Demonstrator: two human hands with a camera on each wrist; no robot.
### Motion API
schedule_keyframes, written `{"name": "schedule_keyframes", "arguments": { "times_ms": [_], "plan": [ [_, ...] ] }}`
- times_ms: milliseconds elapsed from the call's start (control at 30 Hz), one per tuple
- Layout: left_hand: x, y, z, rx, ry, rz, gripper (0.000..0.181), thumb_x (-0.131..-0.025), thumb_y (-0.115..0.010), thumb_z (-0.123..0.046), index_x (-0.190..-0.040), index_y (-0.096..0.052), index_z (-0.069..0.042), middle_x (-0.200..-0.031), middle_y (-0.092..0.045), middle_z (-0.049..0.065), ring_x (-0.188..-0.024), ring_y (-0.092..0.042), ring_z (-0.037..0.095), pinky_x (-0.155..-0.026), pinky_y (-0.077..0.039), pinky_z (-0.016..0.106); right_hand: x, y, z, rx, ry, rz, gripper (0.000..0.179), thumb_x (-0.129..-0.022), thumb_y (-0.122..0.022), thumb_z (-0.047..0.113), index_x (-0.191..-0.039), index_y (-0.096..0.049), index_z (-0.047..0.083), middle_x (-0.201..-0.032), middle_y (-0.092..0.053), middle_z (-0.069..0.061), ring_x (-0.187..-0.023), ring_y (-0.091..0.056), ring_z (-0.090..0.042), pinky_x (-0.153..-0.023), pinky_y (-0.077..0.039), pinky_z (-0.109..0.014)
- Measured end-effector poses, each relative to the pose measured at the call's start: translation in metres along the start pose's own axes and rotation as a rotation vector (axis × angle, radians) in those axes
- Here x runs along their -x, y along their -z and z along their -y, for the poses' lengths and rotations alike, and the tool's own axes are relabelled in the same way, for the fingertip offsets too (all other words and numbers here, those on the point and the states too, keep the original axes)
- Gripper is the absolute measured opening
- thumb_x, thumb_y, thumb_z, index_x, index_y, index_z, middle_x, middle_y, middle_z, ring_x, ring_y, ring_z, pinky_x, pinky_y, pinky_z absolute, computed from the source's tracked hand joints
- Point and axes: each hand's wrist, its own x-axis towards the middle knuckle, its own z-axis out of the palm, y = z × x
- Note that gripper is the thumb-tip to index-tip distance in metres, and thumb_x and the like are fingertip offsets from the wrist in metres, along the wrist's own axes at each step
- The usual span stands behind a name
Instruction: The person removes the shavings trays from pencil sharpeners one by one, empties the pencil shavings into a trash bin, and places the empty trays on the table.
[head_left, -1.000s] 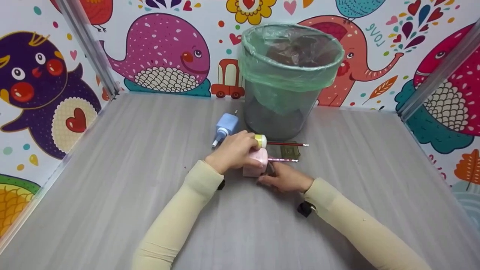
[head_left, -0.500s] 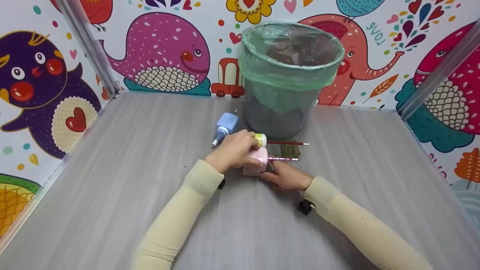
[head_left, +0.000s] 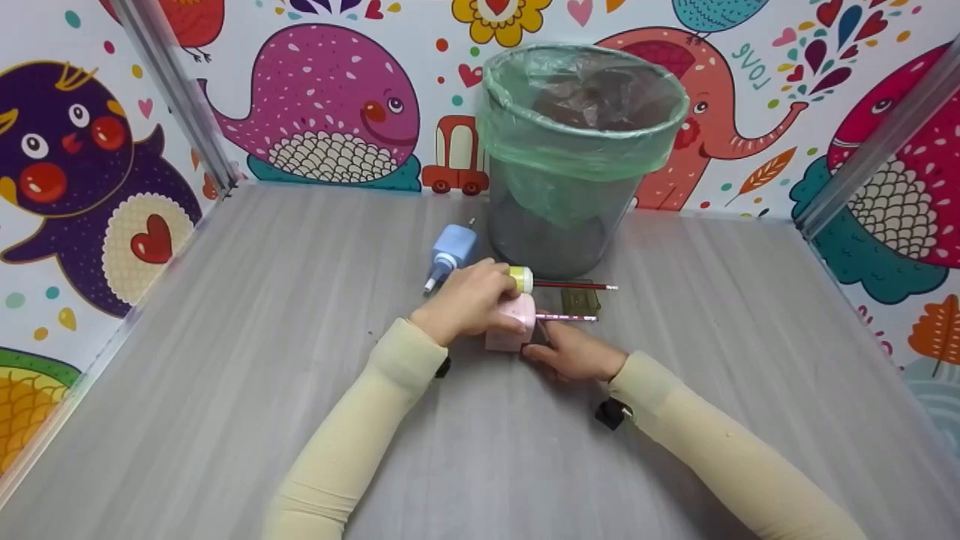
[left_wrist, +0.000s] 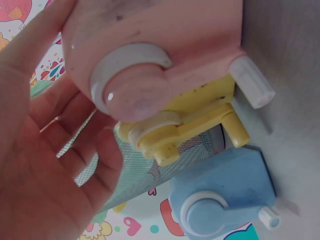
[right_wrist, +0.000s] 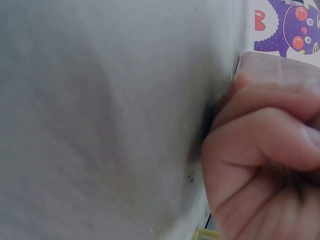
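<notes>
In the head view my left hand (head_left: 472,300) grips the top of a pink crank pencil sharpener (head_left: 510,341), steadying it on the table. A pink patterned pencil (head_left: 568,318) sticks out of its front. Below that pencil, my right hand (head_left: 574,352) has its thumb and curled fingers at the sharpener's lower front, around a dark drawer edge mostly hidden by the hand. Right behind stands a yellow sharpener (left_wrist: 210,100) with a red-and-black pencil (head_left: 574,286) in its front. A blue sharpener (head_left: 454,244) stands farther back, its crank (left_wrist: 240,214) facing left.
A dark see-through tray (head_left: 582,300) lies under the red-and-black pencil. Behind it stands a mesh waste bin (head_left: 555,240) with a green plastic liner (head_left: 585,161). Cartoon-printed walls (head_left: 337,105) enclose the grey table (head_left: 300,300) at the back and sides.
My right thumb has shifted slightly up and right along the pink sharpener's lower front. A see-through piece left of the tray no longer shows. My left hand keeps its grip.
</notes>
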Motion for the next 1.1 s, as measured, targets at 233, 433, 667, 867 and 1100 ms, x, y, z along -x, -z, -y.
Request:
{"name": "schedule_keyframes", "arguments": {
  "times_ms": [233,433,667,867,1100],
  "plan": [
    [0.0007,0.0018,-0.0002,0.004,-0.006,-0.002,0.054,-0.079,-0.083,-0.046,-0.114,-0.073,-0.007,-0.110,-0.065,0.007,-0.100,-0.053,0.022,-0.088,-0.051,0.039,0.0003,0.0004,0.0013,-0.006,-0.001,0.001,0.042,-0.103,-0.056,0.018,-0.136,-0.044,-0.006,-0.067,-0.051,0.002,-0.046,-0.050,-0.007,-0.046,-0.044,-0.022],
    [0.0001,0.0027,0.0002,0.005,-0.022,-0.015,0.052,-0.079,-0.083,-0.045,-0.112,-0.073,-0.005,-0.110,-0.066,0.008,-0.100,-0.054,0.024,-0.087,-0.051,0.041,0.0012,0.0008,0.0038,0.012,0.005,0.001,0.034,-0.103,-0.056,0.018,-0.126,-0.050,-0.006,-0.064,-0.051,0.002,-0.045,-0.048,-0.006,-0.047,-0.043,-0.022],
    [0.0005,0.0008,0.0002,-0.005,-0.020,-0.017,0.051,-0.080,-0.083,-0.046,-0.110,-0.073,-0.006,-0.108,-0.066,0.007,-0.098,-0.054,0.023,-0.086,-0.050,0.040,0.0015,-0.0010,0.0028,0.050,-0.002,-0.002,0.030,-0.103,-0.056,0.017,-0.120,-0.053,-0.006,-0.065,-0.050,0.003,-0.048,-0.049,-0.007,-0.048,-0.043,-0.023],
    [0.0002,0.0007,-0.0004,-0.015,-0.026,-0.016,0.049,-0.081,-0.082,-0.045,-0.110,-0.073,-0.007,-0.107,-0.065,0.006,-0.097,-0.053,0.022,-0.084,-0.050,0.039,0.0020,-0.0012,0.0013,0.039,0.010,-0.002,0.029,-0.103,-0.055,0.015,-0.120,-0.052,-0.007,-0.066,-0.051,0.002,-0.050,-0.049,-0.008,-0.050,-0.043,-0.024],
    [0.0008,0.0000,0.0007,-0.013,-0.031,-0.024,0.050,-0.080,-0.083,-0.045,-0.110,-0.073,-0.007,-0.108,-0.066,0.007,-0.098,-0.054,0.023,-0.085,-0.050,0.040,0.0013,-0.0017,0.0002,0.035,0.023,0.003,0.033,-0.103,-0.054,0.014,-0.127,-0.050,-0.009,-0.069,-0.052,0.000,-0.051,-0.049,-0.008,-0.052,-0.044,-0.025]
  ]
}}
